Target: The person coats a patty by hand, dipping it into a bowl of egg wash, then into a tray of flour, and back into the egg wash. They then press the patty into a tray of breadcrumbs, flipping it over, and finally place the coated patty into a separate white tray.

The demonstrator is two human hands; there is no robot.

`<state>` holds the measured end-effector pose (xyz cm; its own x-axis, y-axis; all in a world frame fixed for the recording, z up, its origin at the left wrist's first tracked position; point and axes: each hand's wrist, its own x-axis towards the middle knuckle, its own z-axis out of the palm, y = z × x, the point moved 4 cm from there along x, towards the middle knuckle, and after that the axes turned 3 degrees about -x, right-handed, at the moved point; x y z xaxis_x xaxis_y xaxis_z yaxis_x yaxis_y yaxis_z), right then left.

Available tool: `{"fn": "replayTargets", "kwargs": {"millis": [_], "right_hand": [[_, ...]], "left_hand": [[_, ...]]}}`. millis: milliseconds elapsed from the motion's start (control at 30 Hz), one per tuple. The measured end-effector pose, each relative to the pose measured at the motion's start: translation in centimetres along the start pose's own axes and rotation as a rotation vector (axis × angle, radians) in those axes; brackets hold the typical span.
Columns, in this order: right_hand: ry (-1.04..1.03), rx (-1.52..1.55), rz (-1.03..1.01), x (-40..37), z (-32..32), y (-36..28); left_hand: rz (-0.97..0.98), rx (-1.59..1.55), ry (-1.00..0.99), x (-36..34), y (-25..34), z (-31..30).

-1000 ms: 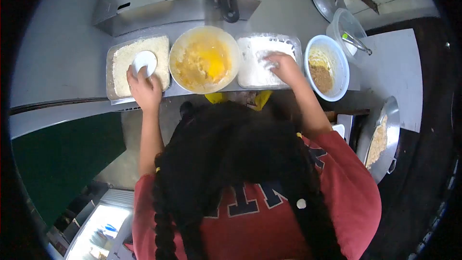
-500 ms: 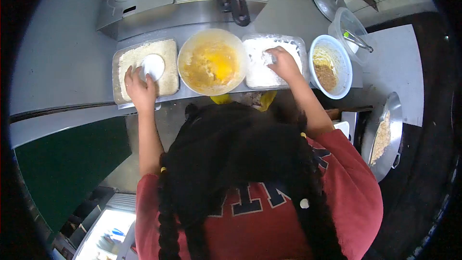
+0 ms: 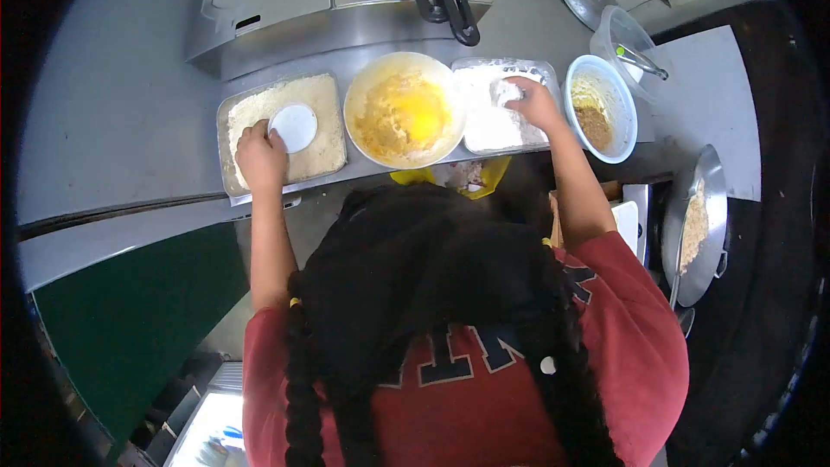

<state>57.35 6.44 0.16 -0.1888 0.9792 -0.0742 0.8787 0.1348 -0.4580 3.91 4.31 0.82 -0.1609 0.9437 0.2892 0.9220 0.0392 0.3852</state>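
My left hand [image 3: 261, 154] rests in the tray of pale crumbs [image 3: 324, 108], its fingers against the edge of a round white dish [image 3: 295, 127]. Over the tray of white flour [image 3: 484, 125], my right hand [image 3: 532, 102] has its fingers closed round a small flour-coated lump [image 3: 505, 92]. Between the two trays stands a bowl [image 3: 356, 112] of yellow egg mixture [image 3: 415, 114]. Whether my left fingers grip the dish or only touch it cannot be made out.
A light blue bowl [image 3: 627, 117] with brown mixture stands right of the flour. Behind the trays is a fryer [image 3: 406, 17] with black handles [image 3: 451, 0]. A clear tub [image 3: 635, 30] is at the back right, a large metal pan [image 3: 713, 242] at far right.
The view has shifted, so the counter items sit farther right. In my right hand a white lump now shows more clearly above the flour. My left fingers are drawn closer together beside the dish.
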Motion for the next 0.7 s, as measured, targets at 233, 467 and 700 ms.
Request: {"fn": "replayTargets", "kwargs": {"millis": [233, 467, 700], "right_hand": [[0.073, 1.967, 0.462, -2.4, 1.2, 0.0], [0.077, 1.75, 0.527, -1.2, 4.4, 2.8], [-0.06, 1.014, 0.34, 0.3, -0.7, -12.2]], "left_hand": [[-0.015, -0.073, -0.003, 0.6, -0.4, -0.5], [-0.245, -0.267, 0.048, 0.6, -2.9, -1.9], [-0.534, -0.953, -0.079, -1.6, -7.8, -1.2]]}}
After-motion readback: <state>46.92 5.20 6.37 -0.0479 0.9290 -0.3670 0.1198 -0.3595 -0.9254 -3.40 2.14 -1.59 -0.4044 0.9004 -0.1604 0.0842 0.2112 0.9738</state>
